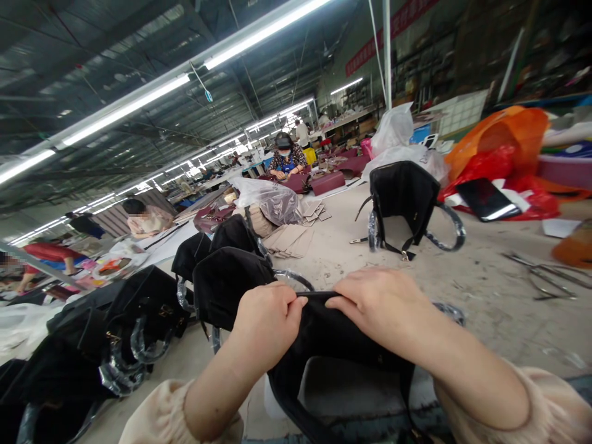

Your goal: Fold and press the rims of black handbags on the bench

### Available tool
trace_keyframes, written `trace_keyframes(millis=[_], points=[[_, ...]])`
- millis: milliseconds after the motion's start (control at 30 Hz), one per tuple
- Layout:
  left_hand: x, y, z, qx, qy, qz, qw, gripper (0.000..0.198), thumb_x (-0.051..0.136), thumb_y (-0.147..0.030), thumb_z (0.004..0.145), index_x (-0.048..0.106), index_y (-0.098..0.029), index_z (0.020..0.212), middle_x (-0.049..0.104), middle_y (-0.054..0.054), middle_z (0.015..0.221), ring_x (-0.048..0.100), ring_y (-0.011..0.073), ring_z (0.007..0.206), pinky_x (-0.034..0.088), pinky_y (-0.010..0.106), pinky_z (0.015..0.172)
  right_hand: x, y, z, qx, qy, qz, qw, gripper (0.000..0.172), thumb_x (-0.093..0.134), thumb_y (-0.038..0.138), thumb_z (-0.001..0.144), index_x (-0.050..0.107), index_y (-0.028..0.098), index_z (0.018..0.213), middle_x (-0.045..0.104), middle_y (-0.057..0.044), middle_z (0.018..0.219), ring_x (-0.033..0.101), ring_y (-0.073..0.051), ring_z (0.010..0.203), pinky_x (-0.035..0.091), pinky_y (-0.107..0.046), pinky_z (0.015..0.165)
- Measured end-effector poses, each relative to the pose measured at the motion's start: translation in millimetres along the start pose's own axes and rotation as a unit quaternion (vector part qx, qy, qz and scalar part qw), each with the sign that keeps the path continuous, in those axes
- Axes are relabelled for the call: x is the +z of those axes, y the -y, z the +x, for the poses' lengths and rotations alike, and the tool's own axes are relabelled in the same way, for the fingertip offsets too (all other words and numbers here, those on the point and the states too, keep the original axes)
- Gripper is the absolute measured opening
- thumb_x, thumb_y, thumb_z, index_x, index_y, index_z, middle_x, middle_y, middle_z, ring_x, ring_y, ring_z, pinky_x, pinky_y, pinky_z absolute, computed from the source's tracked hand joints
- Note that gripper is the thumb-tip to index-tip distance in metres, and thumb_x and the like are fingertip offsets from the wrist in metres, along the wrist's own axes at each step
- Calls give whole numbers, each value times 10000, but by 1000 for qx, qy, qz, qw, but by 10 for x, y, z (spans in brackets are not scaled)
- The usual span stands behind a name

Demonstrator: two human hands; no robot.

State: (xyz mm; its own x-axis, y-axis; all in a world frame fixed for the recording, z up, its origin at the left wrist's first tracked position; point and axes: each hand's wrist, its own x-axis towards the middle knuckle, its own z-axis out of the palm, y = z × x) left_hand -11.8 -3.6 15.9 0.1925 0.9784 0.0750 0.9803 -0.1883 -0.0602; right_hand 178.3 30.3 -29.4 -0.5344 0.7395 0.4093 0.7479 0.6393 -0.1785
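Both my hands grip the upper edge of a black bag (342, 336) at the front of the table. My left hand (268, 317) pinches that edge between thumb and curled fingers. A short way to its right, my right hand (377, 302) holds the same edge, thumb toward me. The bag's mouth gapes below my hands, and a plastic-wrapped handle shows behind my right forearm. Just beyond my left hand stands another black bag (231, 283). Farther back on the right, a black bag (402, 203) with plastic-wrapped handles stands on the table.
More black bags (134, 308) are piled at left. Beige flat pieces (289, 239) lie mid-table. Scissors (539, 271), a dark phone or tablet (485, 198) and an orange plastic bag (499, 135) are at right. A co-worker (287, 157) sits across, behind maroon pieces (326, 182).
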Motion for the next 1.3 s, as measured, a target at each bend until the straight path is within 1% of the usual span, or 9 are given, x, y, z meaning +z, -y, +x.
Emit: trace_keyframes(millis=[133, 333, 467, 567, 667, 800, 1033, 1167, 1300], points=[[-9, -33, 0, -2, 3, 0, 1000, 356, 459, -289, 910, 611, -169, 611, 652, 29, 715, 609, 148, 672, 363, 254, 609, 50, 161, 68, -13, -22, 6, 1000, 209, 598, 304, 869, 634, 197, 693, 662, -34, 676, 599, -179, 645, 337, -300, 605], [-19, 23, -3, 4, 6, -6, 1000, 359, 475, -306, 906, 629, -172, 610, 663, 30, 702, 623, 150, 685, 377, 252, 623, 76, 163, 67, -31, -33, 25, 999, 215, 575, 284, 874, 621, 201, 680, 653, -31, 677, 586, -184, 645, 349, -309, 625], [-115, 2, -53, 8, 37, -20, 999, 331, 525, -431, 871, 693, -197, 708, 698, 35, 746, 643, 176, 694, 411, 267, 627, 76, 140, 69, -29, -30, 21, 999, 199, 555, 255, 874, 630, 191, 701, 661, -43, 695, 588, -183, 652, 358, -311, 638], [-139, -29, -106, 17, 29, -23, 999, 312, 631, -499, 781, 698, -201, 717, 718, 52, 808, 669, 220, 796, 471, 307, 719, 73, 133, 61, -27, -27, 21, 999, 197, 545, 249, 874, 635, 188, 709, 666, -47, 704, 592, -187, 654, 366, -314, 642], [-104, -29, -150, 13, -1, -44, 999, 212, 683, -402, 760, 700, -207, 680, 737, 77, 950, 659, 251, 1003, 491, 346, 863, 59, 124, 38, -30, -27, 34, 999, 198, 539, 257, 878, 635, 192, 717, 667, -43, 712, 593, -188, 663, 372, -311, 645], [-85, -17, -214, -20, -24, -119, 992, 174, 696, -338, 755, 705, -226, 621, 740, 65, 1018, 630, 236, 1108, 515, 312, 881, 35, 78, 21, -18, -27, 27, 999, 197, 539, 251, 879, 642, 193, 722, 672, -46, 717, 603, -194, 669, 374, -310, 640], [-78, -112, -206, -21, -47, -90, 995, 240, 736, -419, 705, 729, -222, 841, 682, 91, 1172, 629, 275, 1097, 499, 397, 935, 31, -9, 13, -4, -27, 3, 1000, 198, 537, 253, 877, 650, 195, 726, 681, -47, 717, 617, -215, 677, 383, -324, 643], [10, -101, -79, 1, -51, -82, 995, 106, 680, -311, 783, 691, -212, 747, 720, 49, 1051, 653, 227, 1025, 496, 340, 889, -3, -11, -11, -14, -20, 11, 1000, 186, 541, 239, 872, 646, 197, 724, 685, -43, 731, 619, -218, 686, 380, -326, 643], [59, -67, -11, 11, -63, -103, 993, 184, 615, -244, 840, 647, -191, 666, 723, 14, 877, 666, 159, 831, 478, 263, 781, -29, -51, -34, -19, -19, 14, 1000, 187, 546, 250, 873, 627, 204, 711, 674, -30, 713, 611, -215, 677, 362, -326, 639]])
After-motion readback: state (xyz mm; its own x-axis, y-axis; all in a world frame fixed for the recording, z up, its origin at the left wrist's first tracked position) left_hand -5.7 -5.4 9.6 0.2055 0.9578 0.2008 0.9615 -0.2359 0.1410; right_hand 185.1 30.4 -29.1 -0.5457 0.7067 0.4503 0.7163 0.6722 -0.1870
